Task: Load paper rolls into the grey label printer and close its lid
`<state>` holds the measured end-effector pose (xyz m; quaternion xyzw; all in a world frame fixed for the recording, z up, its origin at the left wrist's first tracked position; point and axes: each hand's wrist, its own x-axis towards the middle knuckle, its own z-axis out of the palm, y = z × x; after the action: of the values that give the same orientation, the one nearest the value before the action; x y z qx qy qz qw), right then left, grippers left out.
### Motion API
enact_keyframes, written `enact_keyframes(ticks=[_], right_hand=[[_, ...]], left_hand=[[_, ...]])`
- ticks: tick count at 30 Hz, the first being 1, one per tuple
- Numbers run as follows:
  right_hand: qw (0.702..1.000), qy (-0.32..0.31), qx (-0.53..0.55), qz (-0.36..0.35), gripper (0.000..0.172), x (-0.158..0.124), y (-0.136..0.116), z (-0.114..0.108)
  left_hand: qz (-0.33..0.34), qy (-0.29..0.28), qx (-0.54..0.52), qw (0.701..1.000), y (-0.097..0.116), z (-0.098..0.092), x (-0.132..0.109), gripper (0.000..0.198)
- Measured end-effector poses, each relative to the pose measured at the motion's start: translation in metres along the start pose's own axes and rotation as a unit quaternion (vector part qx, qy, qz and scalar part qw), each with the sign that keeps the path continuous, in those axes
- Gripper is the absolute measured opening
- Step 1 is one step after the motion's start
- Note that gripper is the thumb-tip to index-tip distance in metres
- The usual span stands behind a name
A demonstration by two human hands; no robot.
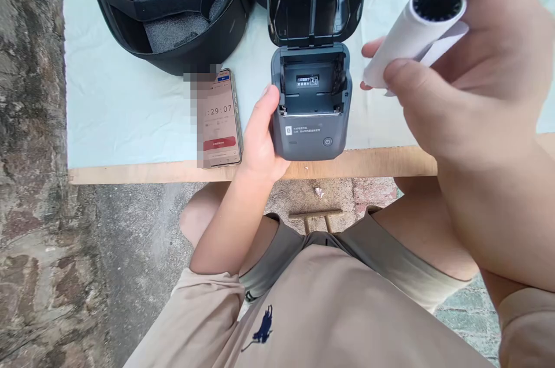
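My left hand (264, 136) grips the lower left side of a dark grey label printer (312, 136), thumb along its edge. The printer's black lid (314, 3) is flipped up, and its paper bay (310, 90) shows a small printed sticker inside with no roll in it. Raised to the right, my right hand (472, 67) holds a white paper roll (401, 41) between thumb and fingers. The roll's hollow black core faces up toward me, and a loose flap of paper sticks out at its side. Roll and printer are apart.
A black zippered case (191, 47) with grey foam and a strap lies unzipped at the back left. Beside the printer is a phone (219, 125) displaying a timer, partly blurred out. The table's wooden front edge (173, 172) runs above my knees. A stone wall (34, 183) stands left.
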<state>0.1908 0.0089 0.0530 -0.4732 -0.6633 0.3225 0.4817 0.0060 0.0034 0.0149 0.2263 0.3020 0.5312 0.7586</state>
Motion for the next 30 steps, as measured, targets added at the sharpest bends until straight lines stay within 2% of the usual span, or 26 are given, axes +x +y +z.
enact_keyframes(ticks=[2,4,8,11,14,17,20,23,28,30], right_hand=[[0.992,-0.020,-0.096,-0.081,0.057,-0.002,-0.006,0.002],[0.977,-0.059,-0.170,-0.112,0.065,-0.001,-0.012,0.005],[0.928,-0.113,-0.347,-0.082,0.064,0.005,-0.020,0.016],[0.899,-0.146,-0.413,-0.027,0.063,0.010,-0.022,0.025],[0.899,-0.144,-0.413,-0.006,0.041,0.015,-0.022,0.028],[0.902,-0.128,-0.412,-0.023,0.020,0.016,-0.021,0.027],[0.901,-0.108,-0.413,-0.078,0.019,0.012,-0.018,0.025],[0.903,-0.090,-0.384,-0.170,0.023,0.003,-0.011,0.026],[0.908,-0.103,-0.287,-0.288,0.006,-0.008,0.006,0.025],[0.915,-0.117,-0.244,-0.299,0.003,-0.009,0.009,0.022]], left_hand=[[0.002,0.006,0.021,1.000,-0.001,0.000,0.000,0.027],[0.004,0.011,0.039,0.999,-0.002,0.000,0.001,0.022],[0.001,0.025,0.046,0.999,-0.005,0.000,0.000,0.019],[0.000,0.035,0.065,0.997,-0.004,0.003,-0.002,0.017],[0.001,0.036,0.089,0.995,-0.003,0.004,-0.004,0.016],[-0.007,0.028,0.081,0.996,-0.003,0.003,-0.004,0.020],[-0.002,0.006,0.061,0.998,-0.004,-0.001,-0.002,0.027],[0.010,-0.020,0.044,0.999,-0.004,-0.006,0.000,0.026],[0.023,-0.026,0.043,0.998,-0.004,-0.012,0.002,0.011],[0.024,-0.020,0.055,0.998,-0.006,-0.015,0.002,0.023]])
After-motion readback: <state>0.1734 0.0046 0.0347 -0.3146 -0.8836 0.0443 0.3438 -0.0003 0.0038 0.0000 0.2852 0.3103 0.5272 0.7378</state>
